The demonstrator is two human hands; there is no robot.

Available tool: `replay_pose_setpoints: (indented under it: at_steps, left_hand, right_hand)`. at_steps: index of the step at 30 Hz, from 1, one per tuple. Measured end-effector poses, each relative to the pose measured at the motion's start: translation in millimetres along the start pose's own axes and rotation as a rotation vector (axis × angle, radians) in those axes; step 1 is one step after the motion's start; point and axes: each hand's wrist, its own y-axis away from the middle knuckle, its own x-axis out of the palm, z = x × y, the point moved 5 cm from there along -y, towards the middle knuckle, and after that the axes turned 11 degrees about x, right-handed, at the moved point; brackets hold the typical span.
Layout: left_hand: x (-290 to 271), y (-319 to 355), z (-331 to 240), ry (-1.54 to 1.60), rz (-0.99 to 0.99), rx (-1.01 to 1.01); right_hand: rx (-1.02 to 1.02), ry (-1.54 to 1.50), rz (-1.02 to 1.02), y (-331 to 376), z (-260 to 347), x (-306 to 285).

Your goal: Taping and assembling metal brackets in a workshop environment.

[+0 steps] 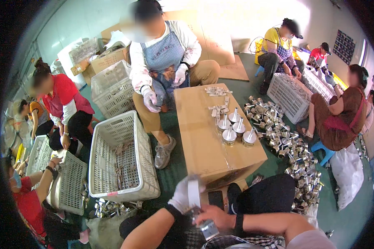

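Note:
In front of my lap, my gloved left hand [183,197] is closed around a pale, blurred strip-like piece [193,194]. Just below it, my bare right hand [215,217] grips a shiny metal part [209,229] whose broad end points down toward me. The two hands are close together, and the fingers hide where these pieces meet. Beyond them stands a closed cardboard box [203,147]. Several round metal pieces with upright stems [237,129] stand on its right side. Behind those lie small flat metal pieces [218,91].
A heap of metal parts [293,155] covers the floor at right. A white plastic crate [147,182] with a few pieces stands at left. Across the box sits a person in a checked apron [164,52]. Other people work beside crates [293,93] on both sides.

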Motion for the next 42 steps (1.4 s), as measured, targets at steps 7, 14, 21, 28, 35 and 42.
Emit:
replay_pose_setpoints:
  at_steps: [7, 14, 21, 28, 35, 42]
  left_hand:
    - [-25.0, 12.9, 48.9, 0.241, -0.034, -0.165]
    - [-18.5, 2.2, 50.3, 0.526, 0.062, -0.307]
    - [-0.5, 15.8, 42.0, -0.005, 0.209, 0.043]
    - [-8.1, 11.8, 59.2, 0.313, 0.145, -0.225]
    - [-19.0, 5.9, 51.7, 0.361, 0.076, -0.312]
    - [-30.2, -15.5, 77.3, 0.187, 0.060, -0.442]
  right_hand:
    - [0.179, -0.233, -0.085, 27.1, -27.4, 26.6]
    - [0.241, -0.159, -0.152, 30.5, -11.4, 13.0]
    - [0.269, -0.036, -0.121, 37.2, 0.9, 6.3]
    - [0.325, -0.168, -0.113, 32.2, -5.8, 1.8]
    - [0.417, -0.303, -0.094, 22.7, -16.7, 5.7]
    - [0.397, -0.283, -0.076, 19.4, -37.1, 11.2]
